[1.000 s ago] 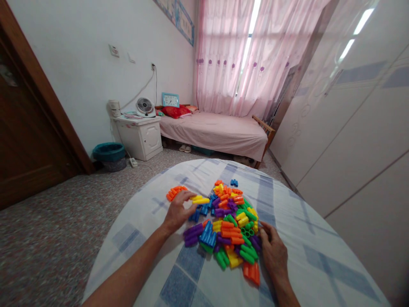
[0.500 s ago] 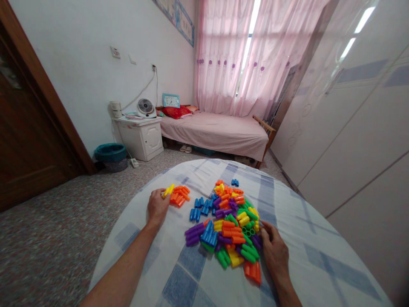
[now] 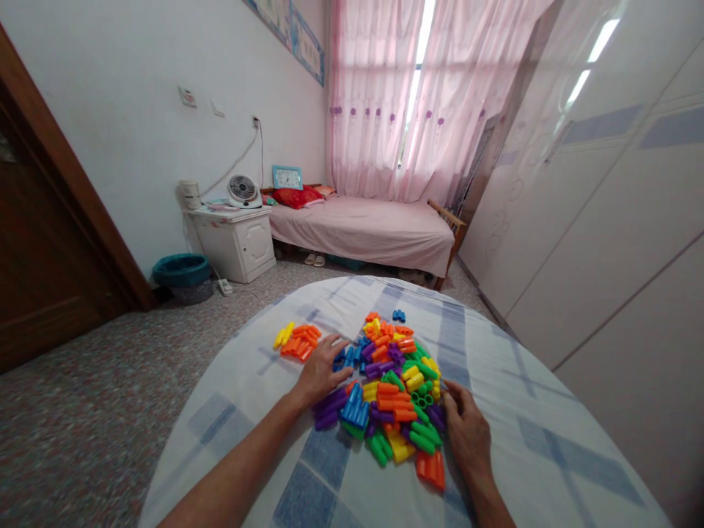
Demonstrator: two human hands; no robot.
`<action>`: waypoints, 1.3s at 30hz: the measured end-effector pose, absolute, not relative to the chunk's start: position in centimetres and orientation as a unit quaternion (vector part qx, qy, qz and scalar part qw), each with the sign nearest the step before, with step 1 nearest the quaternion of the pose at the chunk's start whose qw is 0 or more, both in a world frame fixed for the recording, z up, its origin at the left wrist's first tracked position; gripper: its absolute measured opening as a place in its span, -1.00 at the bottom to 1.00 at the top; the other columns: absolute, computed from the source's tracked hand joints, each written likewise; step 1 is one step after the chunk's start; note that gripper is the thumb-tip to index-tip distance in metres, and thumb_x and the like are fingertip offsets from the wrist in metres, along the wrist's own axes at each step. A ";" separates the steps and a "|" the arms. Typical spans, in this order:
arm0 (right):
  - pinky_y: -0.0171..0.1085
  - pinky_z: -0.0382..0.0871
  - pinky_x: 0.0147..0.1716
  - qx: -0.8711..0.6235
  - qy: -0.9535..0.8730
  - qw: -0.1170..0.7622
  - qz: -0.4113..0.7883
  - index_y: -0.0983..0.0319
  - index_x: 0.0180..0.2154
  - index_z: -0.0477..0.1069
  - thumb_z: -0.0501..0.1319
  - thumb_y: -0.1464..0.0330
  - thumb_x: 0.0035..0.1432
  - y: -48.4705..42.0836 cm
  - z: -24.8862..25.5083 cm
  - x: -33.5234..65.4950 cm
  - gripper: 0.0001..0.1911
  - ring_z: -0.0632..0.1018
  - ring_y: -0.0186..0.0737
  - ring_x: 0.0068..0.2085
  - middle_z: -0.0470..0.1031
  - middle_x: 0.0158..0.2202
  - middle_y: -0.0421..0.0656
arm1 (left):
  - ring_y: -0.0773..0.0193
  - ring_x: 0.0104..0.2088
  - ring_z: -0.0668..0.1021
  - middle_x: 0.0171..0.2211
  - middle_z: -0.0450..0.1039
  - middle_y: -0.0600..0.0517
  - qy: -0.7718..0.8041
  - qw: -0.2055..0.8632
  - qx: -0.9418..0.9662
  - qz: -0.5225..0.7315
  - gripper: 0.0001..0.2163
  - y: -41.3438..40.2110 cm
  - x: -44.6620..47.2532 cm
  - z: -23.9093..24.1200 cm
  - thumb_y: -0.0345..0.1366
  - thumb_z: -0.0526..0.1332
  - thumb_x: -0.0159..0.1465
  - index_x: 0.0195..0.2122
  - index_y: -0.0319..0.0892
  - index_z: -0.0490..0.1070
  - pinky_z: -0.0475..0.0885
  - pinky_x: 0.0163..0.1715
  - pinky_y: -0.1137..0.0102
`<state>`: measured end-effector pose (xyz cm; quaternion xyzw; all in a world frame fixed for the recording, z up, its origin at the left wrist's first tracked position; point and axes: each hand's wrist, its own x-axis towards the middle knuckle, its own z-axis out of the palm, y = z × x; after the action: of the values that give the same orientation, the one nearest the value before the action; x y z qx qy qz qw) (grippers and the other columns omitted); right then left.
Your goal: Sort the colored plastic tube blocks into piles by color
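Observation:
A heap of coloured plastic blocks in orange, yellow, green, blue and purple lies on a round table under a white and blue checked cloth. My left hand rests at the heap's left edge, fingers spread over the blue blocks; nothing is in it. To its left sits a small separate group of orange blocks with a yellow block at its left end. My right hand lies flat at the heap's right side, fingertips touching purple and green pieces.
Behind the table are a bed with a pink cover, a white bedside cabinet with a small fan, and a teal bin on the floor. White wardrobe doors run along the right.
My left hand carried a yellow block left from the heap, left it beside the orange group, and came back to the blue blocks. The right hand stayed put.

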<state>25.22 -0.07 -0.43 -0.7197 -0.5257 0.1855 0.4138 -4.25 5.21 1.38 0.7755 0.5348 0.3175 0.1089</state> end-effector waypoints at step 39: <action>-0.21 0.34 -0.20 -0.705 -0.496 0.459 0.215 0.21 -0.07 0.37 -0.09 0.07 0.14 -0.3 0.0 24.9 -0.49 0.53 -0.11 -0.22 0.54 -0.18 -0.08 | 0.33 -0.42 0.48 -0.46 0.47 0.06 0.473 0.371 0.663 0.445 -0.81 6.5 8.6 8.4 -0.30 0.18 0.05 -0.34 -0.23 0.51 0.37 -0.40 0.47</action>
<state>24.92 -0.35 0.02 -0.7046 -0.4965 0.2155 0.4590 8.62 6.48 8.41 0.6631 0.4733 0.4454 0.3714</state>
